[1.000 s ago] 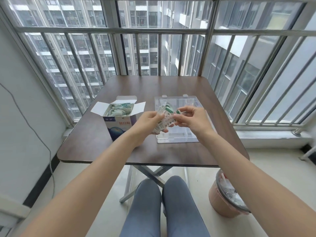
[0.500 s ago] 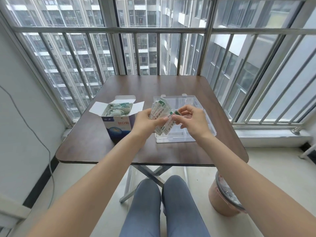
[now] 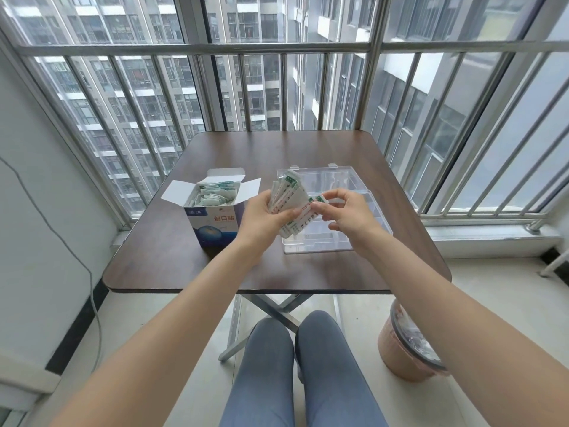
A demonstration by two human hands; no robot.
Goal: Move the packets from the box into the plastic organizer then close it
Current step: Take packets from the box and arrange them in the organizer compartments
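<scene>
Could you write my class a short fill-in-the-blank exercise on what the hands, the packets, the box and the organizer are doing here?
1. The left hand grips a fanned bunch of ____.
2. The right hand pinches one packet at its ____ end.
3. The cardboard box stands with its flaps ____, more packets inside.
4. The clear plastic organizer lies on the table to the ____ of the box.

Missing words: packets; upper; open; right

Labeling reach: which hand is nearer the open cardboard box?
Left. The left hand holds a fan of packets just right of the box; the right hand is farther right, over the organizer.
</scene>
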